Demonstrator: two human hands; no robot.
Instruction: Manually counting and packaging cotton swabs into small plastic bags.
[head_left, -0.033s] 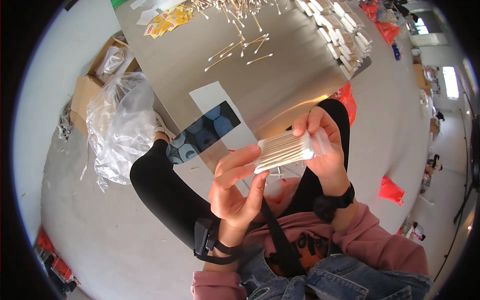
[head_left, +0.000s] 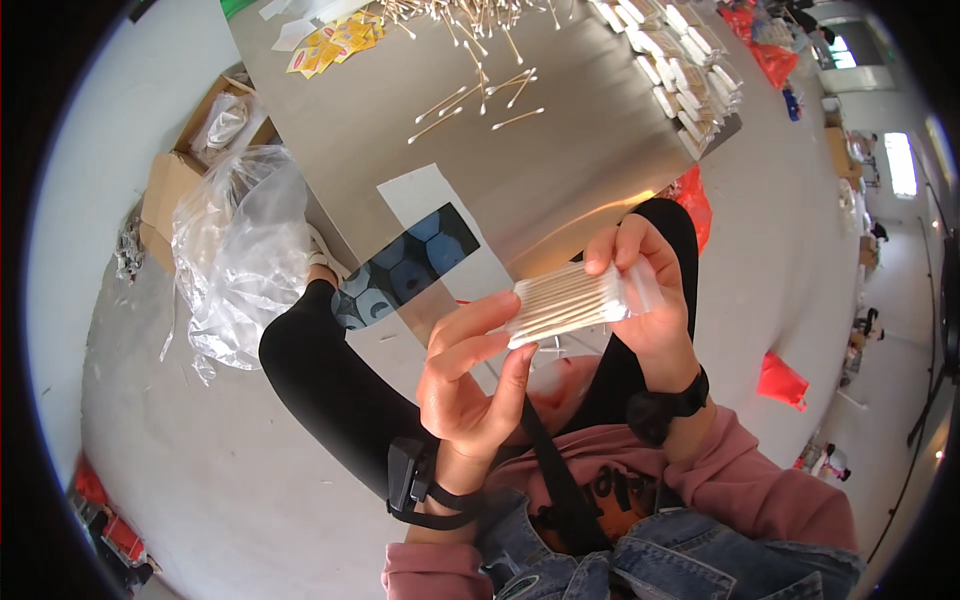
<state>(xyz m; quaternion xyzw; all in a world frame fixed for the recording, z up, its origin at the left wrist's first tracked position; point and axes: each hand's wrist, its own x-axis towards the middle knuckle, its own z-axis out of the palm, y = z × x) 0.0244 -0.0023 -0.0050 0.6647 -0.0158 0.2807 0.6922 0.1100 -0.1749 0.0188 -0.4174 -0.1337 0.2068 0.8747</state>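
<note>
"Just off the near edge of the table (head_left: 570,165), what is held?"
"One clear bag of cotton swabs (head_left: 565,300)."
"Grip?"
"Right hand (head_left: 648,300): pinched closely on its right end. Left hand (head_left: 472,375): thumb and fingers moderately parted, spanning its left end."
"Elsewhere?"
"Packed bags (head_left: 686,75), right edge."

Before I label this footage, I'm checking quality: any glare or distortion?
Head view: glare streaks the metal table along its near edge, the window at far right is washed out, fisheye distortion curves outer edges, the bagged cotton swabs look fairly sharp.
</note>
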